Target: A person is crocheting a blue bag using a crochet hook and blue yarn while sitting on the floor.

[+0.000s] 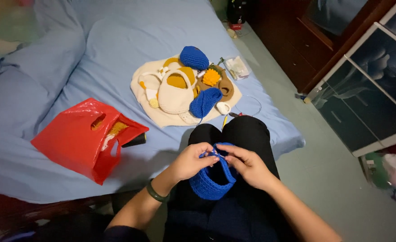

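Observation:
A small blue crocheted bowl-shaped piece (211, 181) rests over my lap, which is clad in black trousers. My left hand (192, 160) pinches its upper rim from the left; a dark green bangle sits on that wrist. My right hand (248, 165) grips the rim from the right, fingers closed around what looks like a thin crochet hook at the edge. Both hands meet at the top of the piece. A blue yarn strand runs up toward the bed.
A bed with a light blue sheet (117, 40) lies ahead. On it sit a red plastic bag (79, 139) and a cream cloth (162, 116) bearing cream, yellow, brown and blue crocheted items (193, 57). A dark wooden cabinet (305, 40) and glass-fronted unit (368, 85) stand at right.

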